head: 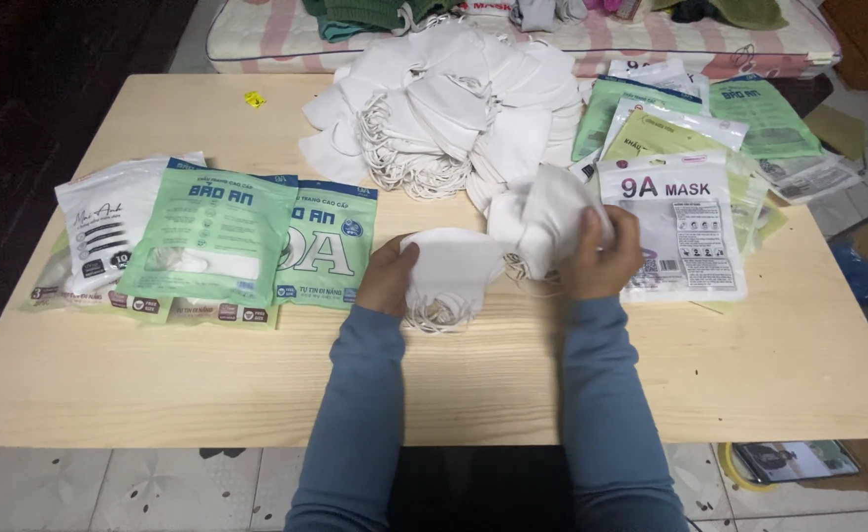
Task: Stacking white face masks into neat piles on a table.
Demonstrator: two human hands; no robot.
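Masks (451, 268) in a small white stack sit at the near middle of the table (158, 384), gripped by the left hand (390, 276). Right hand (601, 258) clutches a bunched mask (542, 212) just right of it. Best to flatten that one and square its edges before laying it on, loops tucked.

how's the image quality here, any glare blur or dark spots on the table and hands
Head view: soft even light on the wooden table, no hard glare; the white mask pile is bright and loses fold detail; the left hand and right hand are slightly soft but readable; the upper left corner falls into deep shadow; the table edges bow a little, suggesting wide-lens distortion.
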